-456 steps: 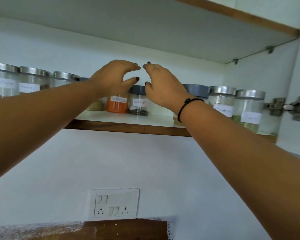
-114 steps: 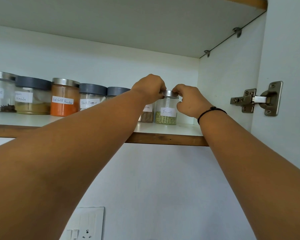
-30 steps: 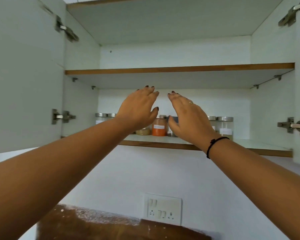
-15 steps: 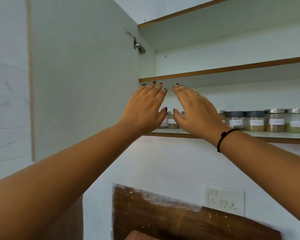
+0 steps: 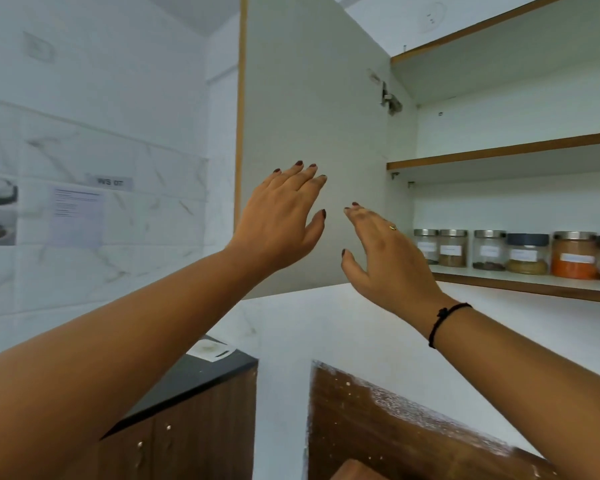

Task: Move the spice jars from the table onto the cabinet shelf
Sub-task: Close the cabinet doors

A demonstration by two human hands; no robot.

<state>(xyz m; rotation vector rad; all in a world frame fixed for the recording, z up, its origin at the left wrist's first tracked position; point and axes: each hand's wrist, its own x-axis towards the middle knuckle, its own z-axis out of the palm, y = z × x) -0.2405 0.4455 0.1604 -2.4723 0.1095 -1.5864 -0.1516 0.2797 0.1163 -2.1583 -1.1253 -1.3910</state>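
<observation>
Nearest the camera, a brown wooden panel (image 5: 395, 427) and a dark counter (image 5: 194, 372) lie below two raised forearms; the table is not in view.

Left hand (image 5: 281, 223): fingers straight and lightly spread, holding nothing. Right hand (image 5: 385, 258), with a black bracelet (image 5: 444, 320) at the wrist: fingers straight and close together, thumb apart, likewise empty. Both hands are raised before the inner face of the open cabinet door (image 5: 309, 133); whether either touches it cannot be told.

Change: a few seconds ago both hands gripped a jar at the right end of the row. One second ago they were already off it, open, in front of the jars. The view has since swung left, so the hands now stand before the door, well apart from the jars. This suggests that placing is finished for that jar. The next move is probably to close the door or to return for more.

Beyond, the spice jars (image 5: 489, 249) stand in one row on the cabinet shelf (image 5: 534, 285), six in view, the last cut by the frame edge. Each is upright: the axis through lid and base runs vertical, lid uppermost, label facing outward toward the room.
</observation>
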